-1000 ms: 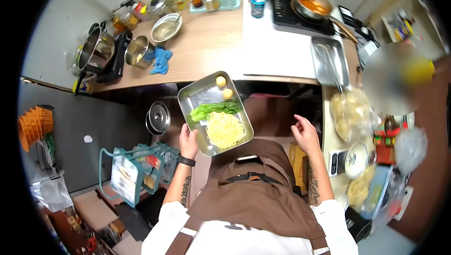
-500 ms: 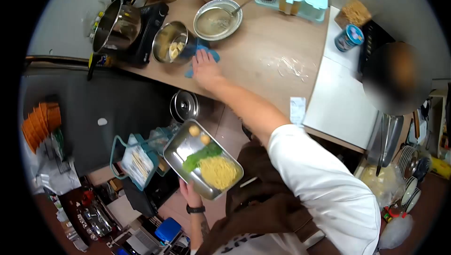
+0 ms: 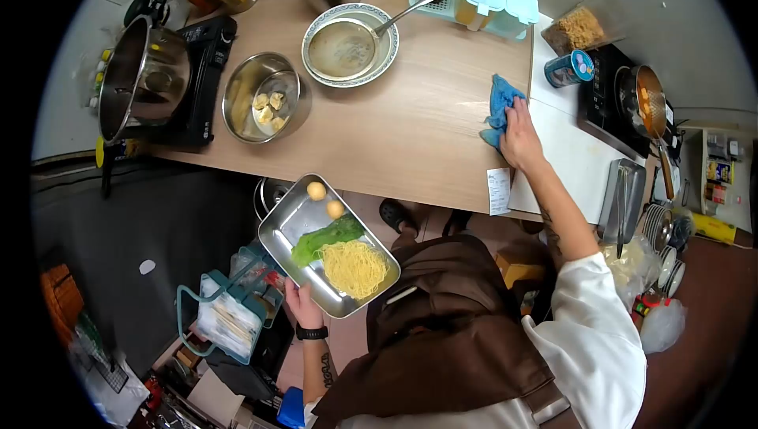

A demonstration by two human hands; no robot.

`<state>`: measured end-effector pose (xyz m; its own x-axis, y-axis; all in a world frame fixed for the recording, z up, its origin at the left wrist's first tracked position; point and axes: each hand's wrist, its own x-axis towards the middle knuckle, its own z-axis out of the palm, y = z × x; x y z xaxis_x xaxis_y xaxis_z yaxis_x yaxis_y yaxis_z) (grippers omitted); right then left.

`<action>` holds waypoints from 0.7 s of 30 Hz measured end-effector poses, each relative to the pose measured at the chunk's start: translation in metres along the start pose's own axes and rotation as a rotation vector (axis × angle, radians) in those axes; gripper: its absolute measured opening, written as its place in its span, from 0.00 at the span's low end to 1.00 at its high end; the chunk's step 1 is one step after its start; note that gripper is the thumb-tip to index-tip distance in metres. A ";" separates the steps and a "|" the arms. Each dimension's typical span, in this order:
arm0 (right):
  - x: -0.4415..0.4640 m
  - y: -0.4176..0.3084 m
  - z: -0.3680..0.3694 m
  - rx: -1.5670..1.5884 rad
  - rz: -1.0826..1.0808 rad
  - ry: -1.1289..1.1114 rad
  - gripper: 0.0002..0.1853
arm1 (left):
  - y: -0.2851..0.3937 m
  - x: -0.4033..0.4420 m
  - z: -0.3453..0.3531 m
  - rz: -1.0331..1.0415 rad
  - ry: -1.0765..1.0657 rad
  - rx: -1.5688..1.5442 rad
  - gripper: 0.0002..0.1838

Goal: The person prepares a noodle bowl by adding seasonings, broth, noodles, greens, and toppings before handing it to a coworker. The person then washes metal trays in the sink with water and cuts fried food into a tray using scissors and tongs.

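Observation:
My left hand (image 3: 305, 306) grips the near-left edge of a metal tray (image 3: 286, 223), held in the air in front of the table. In the tray lie yellow noodles (image 3: 353, 269), a green lettuce leaf (image 3: 328, 238) and two round, tan balls (image 3: 317, 190). At the right part of the wooden table (image 3: 426, 125), my right hand (image 3: 521, 141) presses down on a crumpled blue cloth (image 3: 503, 103), its fingers over the cloth's right side. Just below that hand, a paper slip (image 3: 498, 191) lies at the table's front edge.
A steel bowl (image 3: 237, 105) with several pale dumpling-like pieces stands left, beside a patterned bowl (image 3: 314, 80) holding a strainer. A large pot (image 3: 162, 73) sits on a black burner at far left. On the right are a blue can (image 3: 562, 71), a pan (image 3: 632, 101) and tongs (image 3: 623, 196).
My right hand has swept the blue cloth from beside the steel bowl across to the table's right side. The whitish streaks there are gone. My left hand still holds the tray.

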<state>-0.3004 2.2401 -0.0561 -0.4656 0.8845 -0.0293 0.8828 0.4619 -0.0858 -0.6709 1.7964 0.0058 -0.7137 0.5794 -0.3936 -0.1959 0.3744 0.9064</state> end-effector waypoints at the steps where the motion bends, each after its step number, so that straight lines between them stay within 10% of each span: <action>1: 0.010 -0.015 0.007 0.043 0.125 0.044 0.36 | 0.002 0.005 0.001 0.011 -0.014 0.007 0.16; 4: 0.049 -0.072 0.017 0.100 0.243 0.180 0.39 | 0.009 0.009 0.006 -0.010 -0.001 -0.019 0.17; 10: 0.025 -0.203 0.019 0.313 -0.264 0.183 0.25 | 0.018 -0.003 -0.006 -0.055 -0.012 -0.051 0.17; 15: -0.087 -0.171 0.041 0.618 -0.346 0.154 0.17 | 0.023 -0.009 -0.009 -0.056 -0.044 -0.045 0.17; 21: -0.115 -0.064 -0.079 0.636 0.034 0.419 0.16 | 0.031 0.012 0.015 -0.041 -0.092 -0.099 0.18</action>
<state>-0.2984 2.1145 0.0314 -0.2645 0.9070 0.3278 0.6312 0.4198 -0.6522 -0.6748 1.8258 0.0267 -0.6400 0.6309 -0.4387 -0.2922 0.3282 0.8983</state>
